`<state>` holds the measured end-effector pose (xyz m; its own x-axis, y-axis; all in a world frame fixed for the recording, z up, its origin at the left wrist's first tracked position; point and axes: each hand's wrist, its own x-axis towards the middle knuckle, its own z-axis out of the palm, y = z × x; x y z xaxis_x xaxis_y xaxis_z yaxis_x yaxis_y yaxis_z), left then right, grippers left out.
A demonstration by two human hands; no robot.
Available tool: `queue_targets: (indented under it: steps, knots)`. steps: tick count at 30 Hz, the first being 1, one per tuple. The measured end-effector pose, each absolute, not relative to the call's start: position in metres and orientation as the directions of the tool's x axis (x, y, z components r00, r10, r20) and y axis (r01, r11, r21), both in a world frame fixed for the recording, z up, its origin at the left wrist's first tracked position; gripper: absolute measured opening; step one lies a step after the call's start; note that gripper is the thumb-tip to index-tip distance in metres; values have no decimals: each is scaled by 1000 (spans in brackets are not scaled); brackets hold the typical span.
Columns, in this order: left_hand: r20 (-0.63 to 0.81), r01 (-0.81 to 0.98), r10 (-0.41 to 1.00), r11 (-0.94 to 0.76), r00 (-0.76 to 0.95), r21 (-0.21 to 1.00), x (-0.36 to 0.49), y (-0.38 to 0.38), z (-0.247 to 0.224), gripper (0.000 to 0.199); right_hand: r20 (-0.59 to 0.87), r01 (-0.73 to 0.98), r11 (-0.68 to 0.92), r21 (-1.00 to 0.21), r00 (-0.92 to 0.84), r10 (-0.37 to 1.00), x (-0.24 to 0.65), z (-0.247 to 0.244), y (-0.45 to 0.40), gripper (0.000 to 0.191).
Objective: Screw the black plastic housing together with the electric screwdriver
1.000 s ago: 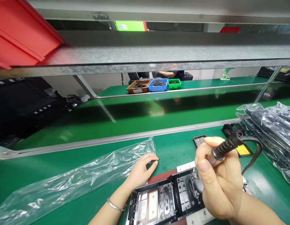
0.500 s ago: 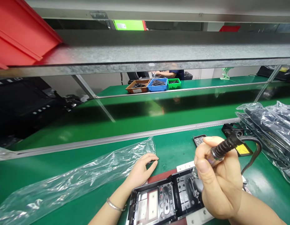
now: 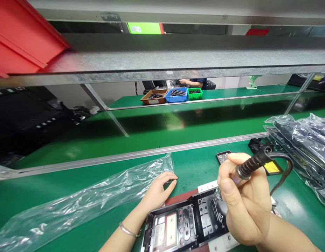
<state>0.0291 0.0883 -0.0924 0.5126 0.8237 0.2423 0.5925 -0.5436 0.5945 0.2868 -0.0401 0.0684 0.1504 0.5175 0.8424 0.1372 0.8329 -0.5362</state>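
My right hand is wrapped round a corded tool with a black ribbed cable end, held over the right part of a black plastic housing. The tool's tip is hidden behind my fingers. The housing lies open side up on a reddish-brown fixture with white blocks. My left hand rests beside the housing's far left edge, fingers apart and holding nothing. Its fingertips are on the green table, near a clear plastic bag.
A small tray of tiny parts and a black stand with a yellow pad lie beyond my right hand. Plastic-wrapped items are piled at right. Three bins, one blue, stand farther back, before a seated person's arm.
In the background, the other person's hand has shifted slightly right. My hands, the tool and the housing look unchanged.
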Motion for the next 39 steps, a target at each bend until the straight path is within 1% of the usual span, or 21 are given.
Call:
queue_targets:
  steps: [4, 7, 19, 39]
  knots:
    - [241, 590, 820, -547, 519, 594, 29, 88, -92, 35, 841, 150, 829, -538, 153, 518, 288, 68, -40, 17]
    - [232, 590, 819, -547, 525, 594, 28, 89, -92, 34, 846, 153, 834, -530, 158, 509, 288, 67, -40, 19]
    - [199, 604, 833, -518, 516, 605, 28, 89, -95, 32, 845, 84, 846, -527, 163, 510, 287, 68, -39, 22]
    - [178, 612, 840, -503, 513, 610, 27, 90, -96, 31, 852, 95, 851, -516, 158, 499, 286, 67, -37, 21]
